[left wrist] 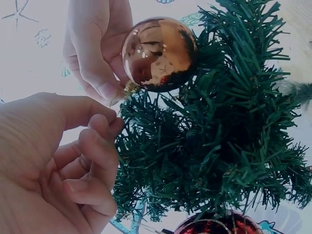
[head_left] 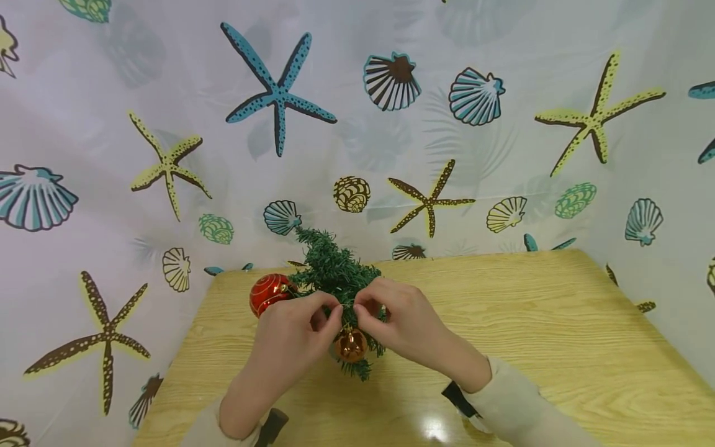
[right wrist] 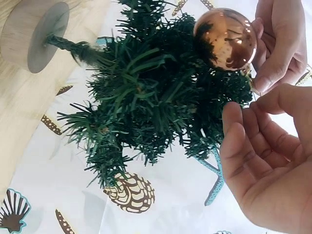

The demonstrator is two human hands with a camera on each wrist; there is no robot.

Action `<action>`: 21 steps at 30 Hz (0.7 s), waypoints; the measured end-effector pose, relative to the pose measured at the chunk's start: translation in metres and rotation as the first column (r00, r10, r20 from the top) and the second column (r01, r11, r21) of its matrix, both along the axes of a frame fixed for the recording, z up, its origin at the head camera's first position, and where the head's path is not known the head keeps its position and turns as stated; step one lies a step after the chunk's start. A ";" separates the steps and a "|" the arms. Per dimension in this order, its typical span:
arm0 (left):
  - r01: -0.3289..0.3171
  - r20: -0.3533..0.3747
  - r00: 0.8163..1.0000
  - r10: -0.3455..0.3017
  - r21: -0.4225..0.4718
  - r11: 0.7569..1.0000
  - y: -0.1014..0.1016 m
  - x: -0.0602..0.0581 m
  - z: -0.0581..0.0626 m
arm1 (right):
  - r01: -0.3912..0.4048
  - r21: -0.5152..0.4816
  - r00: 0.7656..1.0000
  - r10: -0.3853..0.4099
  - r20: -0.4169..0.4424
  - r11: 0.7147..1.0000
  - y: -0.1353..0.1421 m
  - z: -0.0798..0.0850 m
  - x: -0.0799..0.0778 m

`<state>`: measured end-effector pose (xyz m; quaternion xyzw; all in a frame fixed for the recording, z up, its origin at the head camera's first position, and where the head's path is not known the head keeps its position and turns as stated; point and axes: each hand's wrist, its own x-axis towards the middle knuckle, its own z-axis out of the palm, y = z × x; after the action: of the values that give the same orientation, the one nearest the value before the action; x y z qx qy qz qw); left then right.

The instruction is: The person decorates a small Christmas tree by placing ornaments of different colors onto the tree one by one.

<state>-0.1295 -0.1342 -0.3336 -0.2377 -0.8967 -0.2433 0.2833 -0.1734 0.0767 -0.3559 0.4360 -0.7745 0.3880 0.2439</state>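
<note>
A small artificial Christmas tree [head_left: 335,264] stands between the two hands, and a shiny copper ball ornament [head_left: 352,345] hangs on its near side. Thumb and index finger of the left hand [head_left: 293,329] pinch a thin string [left wrist: 112,103] by the ornament's gold cap [left wrist: 130,88]. Facing it, the right hand [head_left: 404,313] pinches the string from the other side, its fingertips close to the left ones. The other fingers of both hands are curled. A red ball ornament [head_left: 267,294] with light lines hangs at the tree's left, partly behind the left hand.
The tree's round wooden base [right wrist: 36,34] shows in the right wrist view. Under everything lies a light wood-grain table [head_left: 503,323]. A white curtain [head_left: 346,143] printed with starfish and shells rises behind the table and along its sides.
</note>
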 end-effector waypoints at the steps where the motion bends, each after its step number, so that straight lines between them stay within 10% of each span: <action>1: -0.006 0.001 1.000 0.006 -0.001 1.000 0.000 -0.001 0.000 | 0.010 -0.002 1.000 -0.010 -0.001 1.000 -0.001 0.000 0.000; 21: -0.065 0.034 0.997 0.065 -0.008 0.998 0.007 0.003 -0.006 | 0.087 0.019 0.994 -0.088 0.061 0.996 -0.006 -0.011 0.002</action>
<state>-0.1266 -0.1267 -0.3397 -0.2053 -0.9095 -0.2347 0.2749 -0.1716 0.0711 -0.3669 0.3913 -0.8033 0.3837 0.2332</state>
